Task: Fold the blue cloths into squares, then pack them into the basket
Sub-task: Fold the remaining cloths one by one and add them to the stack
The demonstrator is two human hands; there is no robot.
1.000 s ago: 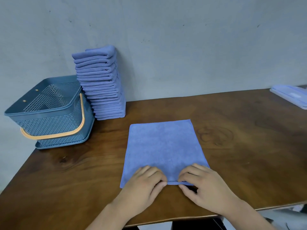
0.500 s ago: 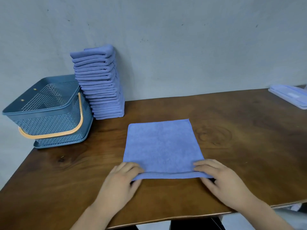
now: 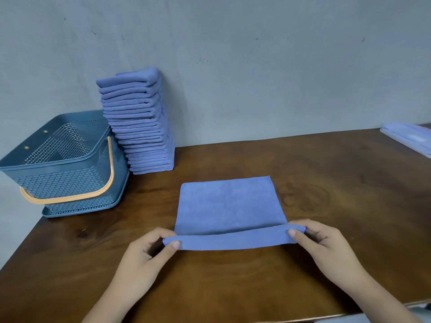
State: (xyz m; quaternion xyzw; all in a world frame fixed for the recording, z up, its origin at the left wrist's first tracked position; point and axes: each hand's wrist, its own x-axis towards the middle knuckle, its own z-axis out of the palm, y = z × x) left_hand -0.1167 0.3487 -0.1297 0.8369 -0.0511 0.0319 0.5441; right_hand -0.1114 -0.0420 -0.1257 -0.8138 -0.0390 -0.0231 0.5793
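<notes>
The blue cloth [image 3: 227, 206] lies spread on the bench [image 3: 338, 187], right in the middle and close to the near edge. Its far part is flat on the wood, while its near edge is raised in a narrow band stretched between the two hands. The left hand [image 3: 144, 255] has the near left corner, with the fingers [image 3: 173, 244] clamped on the fabric, thumb on the near face and the other fingers curled behind. The right hand [image 3: 326, 245] mirrors it at the near right corner, pinching with the thumb on the near face and the other fingers tucked behind the fold. The band runs a touch higher on the right than on the left.

Out to the back left, a tall stack of folded blue cloths [image 3: 140, 127] stands on the bench against the wall [image 3: 256, 66], leaning a little at the top. Just beside the stack, at the left corner of the bench, sits the basket [image 3: 58, 164]. It is blue with perforated walls, its orange handle [image 3: 93, 194] is swung down across the front, and I see no cloth inside it. The basket is well apart from the spread cloth. Far off at the right edge, a pale flat plastic container [image 3: 410, 138] rests on the bench, cut off by the frame.
</notes>
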